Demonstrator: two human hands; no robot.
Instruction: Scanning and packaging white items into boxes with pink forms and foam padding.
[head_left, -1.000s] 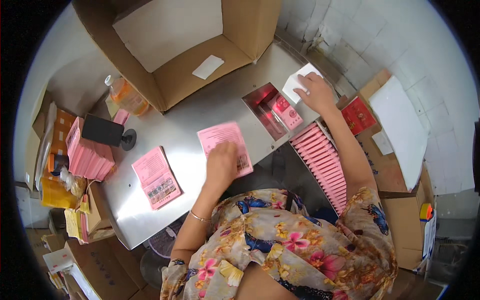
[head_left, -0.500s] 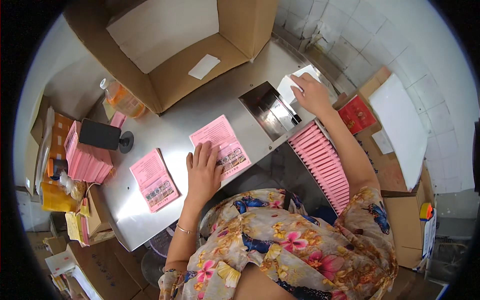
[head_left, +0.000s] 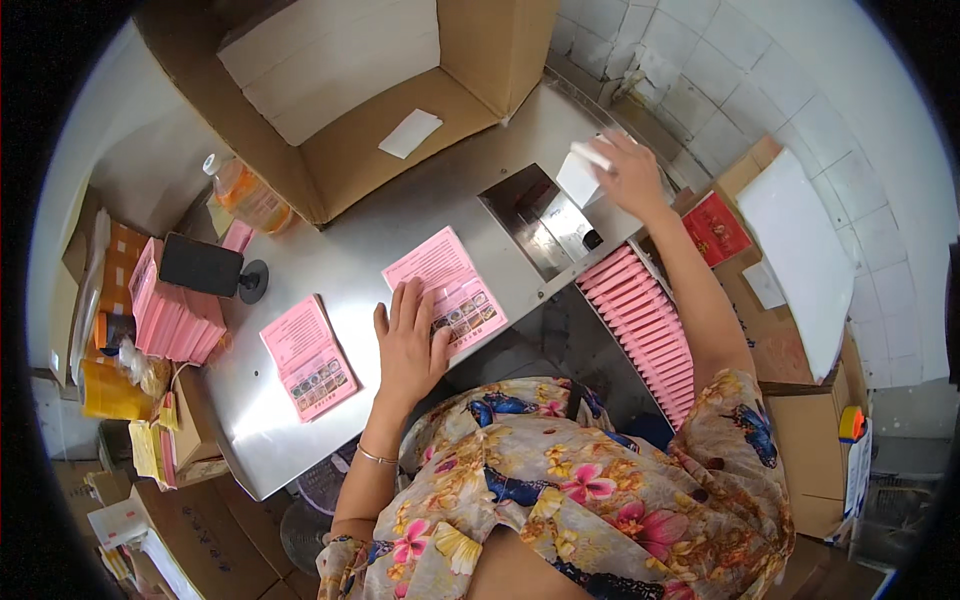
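left hand [head_left: 408, 345] flat, fingers spread, on pink leaflet [head_left: 446, 290] lying diagonally on the counter [head_left: 330, 240], while right hand [head_left: 632, 172] grips white box [head_left: 582, 175] far right, above the recessed slot [head_left: 545, 222].

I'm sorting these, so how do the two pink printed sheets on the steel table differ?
The pink sheet under the left hand lies near the table's middle, partly covered by that hand. The other pink sheet lies untouched, nearer the table's left end. Both lie flat with small pictures along one edge.
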